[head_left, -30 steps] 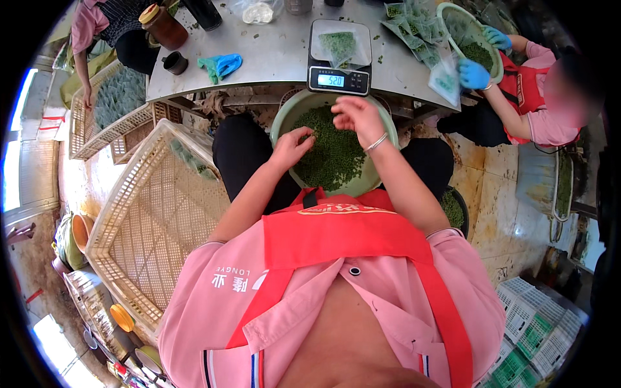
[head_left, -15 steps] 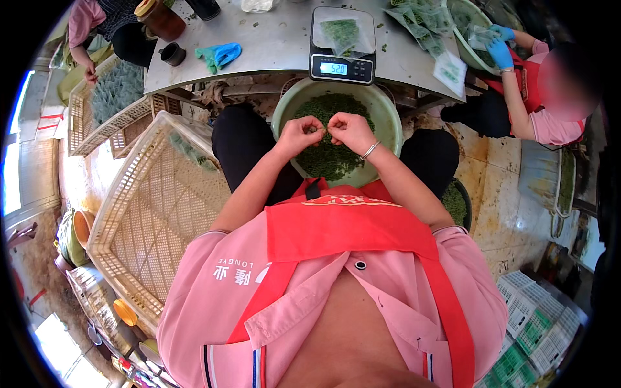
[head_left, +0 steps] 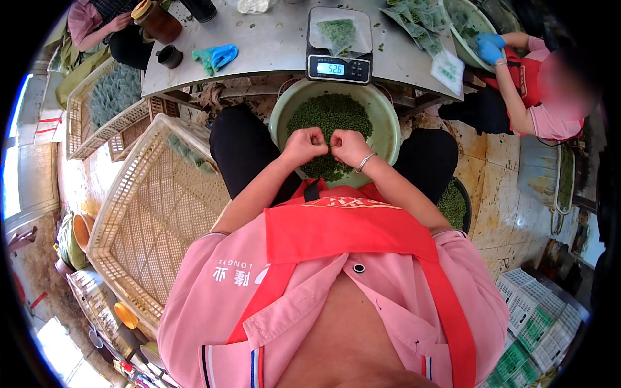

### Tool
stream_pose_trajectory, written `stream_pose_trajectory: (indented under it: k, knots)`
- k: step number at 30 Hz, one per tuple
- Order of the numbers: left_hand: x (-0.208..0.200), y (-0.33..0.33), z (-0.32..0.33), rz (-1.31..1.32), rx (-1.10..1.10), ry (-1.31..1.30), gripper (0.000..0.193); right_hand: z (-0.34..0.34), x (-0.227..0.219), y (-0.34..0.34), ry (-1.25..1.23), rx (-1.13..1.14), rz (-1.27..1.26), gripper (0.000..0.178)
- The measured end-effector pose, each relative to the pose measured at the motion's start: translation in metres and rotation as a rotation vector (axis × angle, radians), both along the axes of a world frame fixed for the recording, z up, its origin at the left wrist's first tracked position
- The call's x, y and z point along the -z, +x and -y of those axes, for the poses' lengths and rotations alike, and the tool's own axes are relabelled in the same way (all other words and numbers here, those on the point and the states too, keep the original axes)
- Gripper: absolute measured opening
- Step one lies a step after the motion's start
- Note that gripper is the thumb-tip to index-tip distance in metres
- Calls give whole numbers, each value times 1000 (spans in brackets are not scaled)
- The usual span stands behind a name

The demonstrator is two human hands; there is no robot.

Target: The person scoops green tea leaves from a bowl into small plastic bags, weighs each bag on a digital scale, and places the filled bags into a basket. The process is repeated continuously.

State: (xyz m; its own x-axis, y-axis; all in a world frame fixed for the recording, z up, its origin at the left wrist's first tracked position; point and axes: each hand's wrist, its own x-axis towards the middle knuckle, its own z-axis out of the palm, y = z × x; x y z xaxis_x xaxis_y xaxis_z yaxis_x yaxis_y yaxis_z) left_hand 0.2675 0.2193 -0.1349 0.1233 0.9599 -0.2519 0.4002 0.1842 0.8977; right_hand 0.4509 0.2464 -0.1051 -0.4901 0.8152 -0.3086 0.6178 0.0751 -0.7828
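Over a pale green basin (head_left: 388,119) between my knees, my two hands meet with bent fingers. My left hand (head_left: 306,146) is closed in a pinch, and my right hand (head_left: 350,147), with a bracelet at its wrist, pinches close beside it. Whatever they hold is too small or too hidden to make out. Small round green berries (head_left: 333,111), like green peppercorns, cover the basin's bottom. Just beyond its rim, a digital scale (head_left: 339,68) on the metal table bears a clear bag (head_left: 337,35) partly filled with green berries.
Filled bags (head_left: 419,29) and a cloth or glove bundle (head_left: 217,58) lie on the table (head_left: 272,48). A large plastic crate (head_left: 168,220) stands left, a dark tub of berries (head_left: 453,205) right. Gloved co-worker's hands (head_left: 490,47) work at another basin; a second person sits far left.
My hands have drawn slightly toward me, still close together. The scale's reading has changed a little. The gloved hands at right have lowered; the far-left person's hand has risen.
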Motion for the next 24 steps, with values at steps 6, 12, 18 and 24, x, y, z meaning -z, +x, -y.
stream_pose_trajectory:
  k: [6, 12, 18, 24]
  knots:
    - [-31, -11, -10, -301, -20, 192, 23, -15, -11, 29, -533, 296, -376, 3]
    - [-53, 12, -26, -364, 336, 676, 28, -100, -61, 4, -524, 658, -1334, 21]
    - [-65, 0, -80, -700, 184, 923, 45, -60, -28, 31, -497, 693, -950, 19]
    - [-58, 1, -81, -744, 455, 930, 52, -69, -12, 58, 126, 660, -536, 17]
